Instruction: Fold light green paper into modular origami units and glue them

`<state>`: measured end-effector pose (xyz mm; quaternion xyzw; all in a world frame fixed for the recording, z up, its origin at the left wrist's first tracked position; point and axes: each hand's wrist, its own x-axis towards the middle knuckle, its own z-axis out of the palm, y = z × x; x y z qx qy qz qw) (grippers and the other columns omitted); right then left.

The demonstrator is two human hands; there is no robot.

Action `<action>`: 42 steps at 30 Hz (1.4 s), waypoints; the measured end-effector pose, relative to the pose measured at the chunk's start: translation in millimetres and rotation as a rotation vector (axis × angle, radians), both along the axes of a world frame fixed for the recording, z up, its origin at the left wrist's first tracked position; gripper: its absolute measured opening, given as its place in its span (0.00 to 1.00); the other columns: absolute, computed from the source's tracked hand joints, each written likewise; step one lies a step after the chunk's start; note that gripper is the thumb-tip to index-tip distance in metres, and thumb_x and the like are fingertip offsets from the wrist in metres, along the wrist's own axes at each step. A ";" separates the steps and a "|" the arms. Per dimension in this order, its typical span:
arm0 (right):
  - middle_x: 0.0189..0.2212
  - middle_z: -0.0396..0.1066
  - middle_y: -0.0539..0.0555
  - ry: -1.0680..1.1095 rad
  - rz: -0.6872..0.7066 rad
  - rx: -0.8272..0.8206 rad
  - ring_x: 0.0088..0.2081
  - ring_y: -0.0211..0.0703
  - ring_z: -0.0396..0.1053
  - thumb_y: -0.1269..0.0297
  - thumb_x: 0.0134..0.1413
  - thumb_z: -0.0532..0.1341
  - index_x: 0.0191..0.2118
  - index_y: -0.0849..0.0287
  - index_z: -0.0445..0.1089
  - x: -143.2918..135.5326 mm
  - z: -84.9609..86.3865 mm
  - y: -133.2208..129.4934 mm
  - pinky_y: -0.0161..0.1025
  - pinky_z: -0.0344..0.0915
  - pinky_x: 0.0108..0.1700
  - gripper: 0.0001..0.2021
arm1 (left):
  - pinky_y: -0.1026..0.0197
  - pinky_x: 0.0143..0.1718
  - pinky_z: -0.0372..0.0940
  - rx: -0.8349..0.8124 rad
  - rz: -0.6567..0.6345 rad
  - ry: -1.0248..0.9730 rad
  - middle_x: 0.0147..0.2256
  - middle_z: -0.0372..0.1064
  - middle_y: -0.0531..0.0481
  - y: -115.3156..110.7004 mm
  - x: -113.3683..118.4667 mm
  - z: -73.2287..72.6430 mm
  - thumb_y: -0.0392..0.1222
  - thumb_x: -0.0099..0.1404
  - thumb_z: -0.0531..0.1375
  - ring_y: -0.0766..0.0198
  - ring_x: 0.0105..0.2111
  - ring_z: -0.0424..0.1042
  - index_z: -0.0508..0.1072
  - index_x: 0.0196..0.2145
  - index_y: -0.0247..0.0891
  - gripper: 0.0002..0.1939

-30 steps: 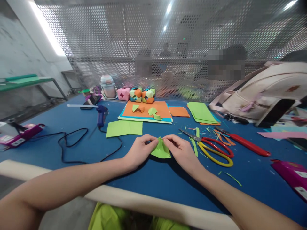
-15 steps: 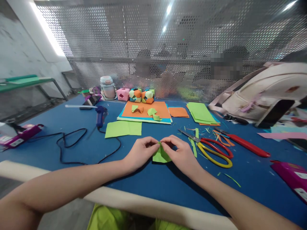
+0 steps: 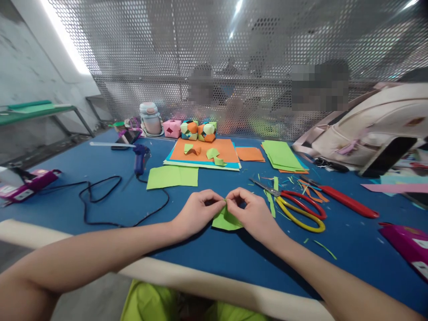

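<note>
A small piece of green paper is held between my two hands, just above the blue table. My left hand pinches its upper edge between thumb and fingers. Close beside it, my right hand pinches the same edge, the fingertips of both hands almost meeting. The paper's lower part flares out below the fingers, and the pinched part is mostly hidden. Scissors with red and yellow handles lie to the right of my right hand. Two green paper sheets lie beyond my left hand.
A blue glue gun with its black cord lies left. Folded paper balls and a bottle stand at the back. Green sheets, a red-handled cutter and a backpack are right. Paper scraps lie around the scissors.
The green paper's lower edge has spread slightly wider and tilted between my hands. Both hands keep their pinch in nearly the same place. The view has shifted slightly.
</note>
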<state>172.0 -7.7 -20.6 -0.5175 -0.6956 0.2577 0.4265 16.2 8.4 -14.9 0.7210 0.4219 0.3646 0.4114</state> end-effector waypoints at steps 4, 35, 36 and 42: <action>0.24 0.64 0.48 -0.055 0.028 0.097 0.26 0.35 0.62 0.70 0.51 0.55 0.26 0.58 0.64 1.0 -1.0 -1.3 0.33 0.59 0.30 0.05 | 0.68 0.27 0.60 -0.083 0.012 -0.046 0.23 0.66 0.54 -1.9 0.5 0.6 0.38 0.57 0.57 0.71 0.24 0.62 0.73 0.27 0.33 0.07; 0.26 0.67 0.52 -0.260 0.105 0.365 0.29 0.40 0.63 0.71 0.56 0.54 0.30 0.58 0.66 -4.4 2.1 -8.3 0.38 0.60 0.34 0.06 | 0.69 0.27 0.62 -0.183 0.010 -0.186 0.20 0.67 0.55 -3.1 -6.2 5.0 0.31 0.53 0.56 0.70 0.23 0.67 0.70 0.22 0.33 0.04; 0.26 0.67 0.52 -0.253 0.106 0.337 0.29 0.40 0.63 0.70 0.55 0.54 0.31 0.58 0.66 -4.6 3.0 -8.6 0.38 0.61 0.34 0.05 | 0.68 0.27 0.62 -0.201 0.019 -0.210 0.19 0.67 0.55 -1.8 -6.5 4.7 0.31 0.53 0.56 0.70 0.23 0.68 0.69 0.22 0.33 0.04; 0.29 0.68 0.52 -0.190 0.096 0.165 0.30 0.40 0.66 0.67 0.53 0.55 0.35 0.58 0.68 0.0 5.0 -6.4 0.37 0.63 0.34 0.05 | 0.65 0.27 0.67 -0.334 0.130 -0.382 0.23 0.65 0.54 8.8 -8.2 3.3 0.37 0.53 0.59 0.70 0.23 0.68 0.69 0.25 0.32 0.05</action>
